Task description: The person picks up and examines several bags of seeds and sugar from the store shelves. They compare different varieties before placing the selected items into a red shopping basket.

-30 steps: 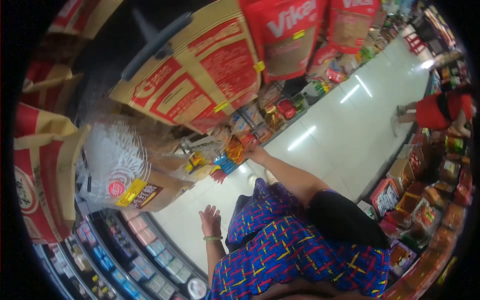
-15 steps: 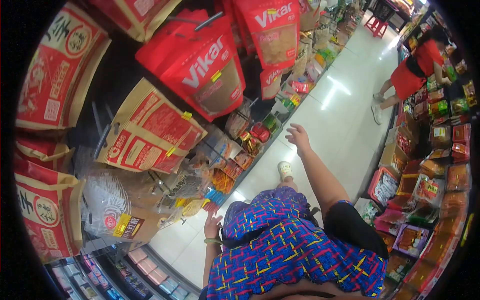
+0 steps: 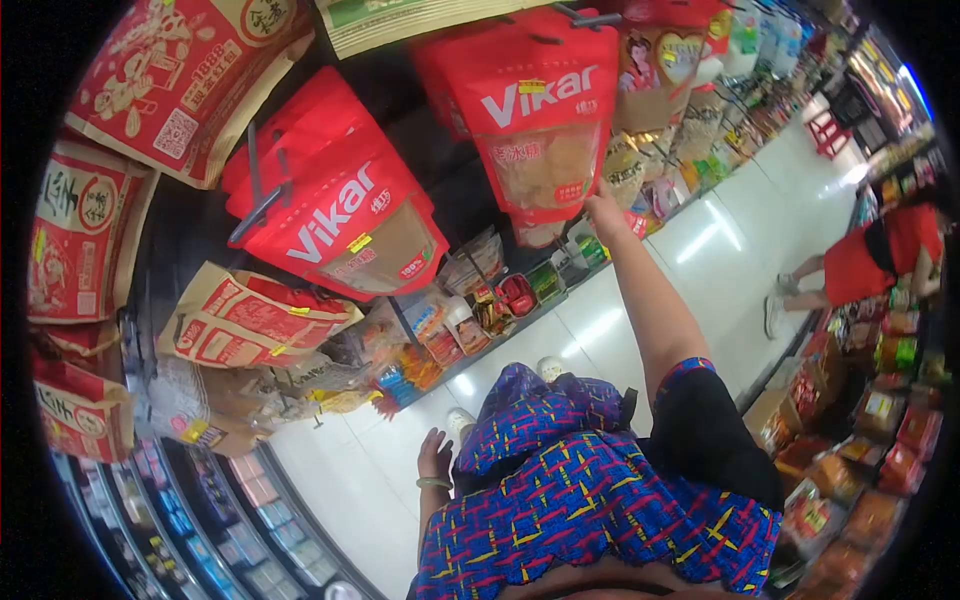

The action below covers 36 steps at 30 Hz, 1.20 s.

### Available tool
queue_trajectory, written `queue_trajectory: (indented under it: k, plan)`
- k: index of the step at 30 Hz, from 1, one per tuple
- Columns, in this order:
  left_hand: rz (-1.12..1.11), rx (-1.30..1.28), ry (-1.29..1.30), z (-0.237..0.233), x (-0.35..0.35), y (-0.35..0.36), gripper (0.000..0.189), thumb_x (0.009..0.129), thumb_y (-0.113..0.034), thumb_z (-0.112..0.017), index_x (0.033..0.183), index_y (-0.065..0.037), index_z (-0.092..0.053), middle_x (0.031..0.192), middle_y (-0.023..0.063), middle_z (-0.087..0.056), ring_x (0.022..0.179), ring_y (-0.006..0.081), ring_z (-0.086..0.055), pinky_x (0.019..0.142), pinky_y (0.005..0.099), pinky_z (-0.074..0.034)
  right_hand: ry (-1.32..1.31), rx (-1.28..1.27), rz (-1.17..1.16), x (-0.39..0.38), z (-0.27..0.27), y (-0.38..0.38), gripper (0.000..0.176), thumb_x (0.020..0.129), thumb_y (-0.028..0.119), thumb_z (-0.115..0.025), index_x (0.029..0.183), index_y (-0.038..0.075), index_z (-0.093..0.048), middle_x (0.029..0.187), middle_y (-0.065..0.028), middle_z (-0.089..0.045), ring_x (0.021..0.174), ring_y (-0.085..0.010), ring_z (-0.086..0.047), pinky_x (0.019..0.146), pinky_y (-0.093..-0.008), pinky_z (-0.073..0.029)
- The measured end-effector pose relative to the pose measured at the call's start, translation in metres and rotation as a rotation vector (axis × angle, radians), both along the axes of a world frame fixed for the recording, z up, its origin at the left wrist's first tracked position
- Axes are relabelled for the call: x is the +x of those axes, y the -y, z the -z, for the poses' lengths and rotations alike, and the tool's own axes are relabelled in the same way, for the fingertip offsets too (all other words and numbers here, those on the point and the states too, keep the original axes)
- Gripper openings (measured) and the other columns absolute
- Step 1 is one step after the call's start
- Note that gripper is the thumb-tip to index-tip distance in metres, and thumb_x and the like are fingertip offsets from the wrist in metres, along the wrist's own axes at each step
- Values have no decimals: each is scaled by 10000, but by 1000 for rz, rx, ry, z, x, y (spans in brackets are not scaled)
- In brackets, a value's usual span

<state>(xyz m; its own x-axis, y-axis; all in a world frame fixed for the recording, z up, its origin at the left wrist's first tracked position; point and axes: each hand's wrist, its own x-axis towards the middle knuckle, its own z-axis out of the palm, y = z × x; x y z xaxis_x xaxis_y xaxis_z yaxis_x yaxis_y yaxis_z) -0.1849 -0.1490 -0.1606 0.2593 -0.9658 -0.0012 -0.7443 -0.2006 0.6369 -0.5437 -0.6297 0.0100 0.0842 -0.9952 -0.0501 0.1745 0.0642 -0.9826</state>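
My right hand [image 3: 608,215] reaches up to the lower right edge of a red Vikar bag of rock sugar [image 3: 545,125], which hangs from a metal hook. Its fingers close at the bag's edge and are partly hidden there. My left hand [image 3: 435,456], with a pale bangle on the wrist, is low by my side, fingers loosely apart and holding nothing. Another red Vikar bag [image 3: 345,205] hangs to the left on its own hook. Below it hangs a brown-and-red paper bag [image 3: 250,325].
Metal hooks [image 3: 262,205] jut out from the left rack. A tiled aisle [image 3: 590,310] runs between it and packed food [image 3: 860,440] on the right. A person in red [image 3: 880,255] leans toward the right shelves. A red stool [image 3: 828,133] stands far back.
My right hand has moved from over the aisle up to the Vikar rock sugar bag. The view has shifted, and the hanging bags appear elsewhere in it. My left hand stays low.
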Motion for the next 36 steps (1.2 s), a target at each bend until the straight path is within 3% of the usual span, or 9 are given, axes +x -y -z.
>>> queue_trajectory:
  k: [2, 6, 9, 17, 22, 27, 31, 33, 36]
  plan:
    - [-550, 77, -801, 12, -18, -9, 428, 654, 58, -656, 1055, -67, -574, 1119, 162, -584, 1057, 316, -553, 866, 352, -483, 22, 44, 17, 0, 6, 7, 553, 764, 8, -494, 1305, 47, -386, 1239, -95, -505, 1137, -193, -471, 955, -298, -353]
    - [-992, 169, -1531, -32, -48, -3, 459, 725, -65, -673, 1150, -13, -508, 1068, 160, -605, 1000, 311, -574, 830, 355, -490, 12, 12, -115, -9, 22, 6, 418, 793, 197, -618, 1163, 23, -528, 1054, -58, -596, 942, -146, -544, 828, -279, -415]
    - [-606, 105, -914, 13, -52, -25, 471, 726, -114, -691, 1153, -26, -513, 1051, 154, -611, 989, 303, -576, 815, 357, -485, 14, -10, -153, -11, 8, -18, 345, 813, 178, -605, 1119, 25, -555, 1003, -53, -612, 899, -136, -562, 799, -262, -424]
    - [-501, 29, -868, 28, -73, -11, 469, 709, -69, -701, 1145, -24, -534, 1112, 152, -587, 982, 255, -596, 830, 364, -483, 103, -36, -134, -30, -13, -48, 280, 847, 102, -561, 1110, 8, -550, 1047, -72, -605, 938, -153, -566, 844, -281, -437]
    - [-921, 92, -1403, -20, -104, 3, 467, 816, -263, -625, 1198, -23, -505, 1148, 142, -565, 1036, 248, -558, 870, 373, -453, -60, 38, -344, -29, -22, -93, 266, 847, 120, -580, 1091, 15, -564, 1034, -60, -612, 919, -151, -580, 819, -282, -457]
    - [-706, 268, -1055, -17, -113, -10, 469, 856, -301, -561, 1229, -28, -486, 1154, 146, -553, 1070, 256, -532, 873, 357, -444, -374, 6, -818, 58, -21, -142, 273, 838, 172, -599, 1064, 21, -581, 977, -64, -624, 883, -128, -576, 798, -282, -457]
    - [-643, 123, -941, 7, -108, -30, 421, 865, -251, -549, 1223, -35, -493, 1138, 137, -565, 1053, 243, -549, 860, 328, -454, -183, 117, -880, 146, -17, -171, 302, 842, 204, -594, 1079, 19, -573, 986, -80, -622, 898, -139, -572, 812, -282, -448]
    - [-462, 222, -449, 11, -105, -45, 420, 806, -111, -626, 1191, -11, -494, 1135, 153, -562, 1044, 260, -570, 862, 374, -476, 24, 142, -869, 185, -12, -182, 314, 844, 217, -587, 1081, 12, -565, 988, -101, -621, 896, -160, -580, 806, -287, -445]
    - [-812, 12, -979, 43, -114, -75, 432, 833, -185, -585, 1211, -6, -476, 1124, 149, -558, 1055, 281, -547, 856, 406, -464, -63, 33, -868, 224, -5, -187, 226, 878, 91, -535, 1080, -10, -543, 992, -59, -615, 889, -104, -570, 800, -257, -460]
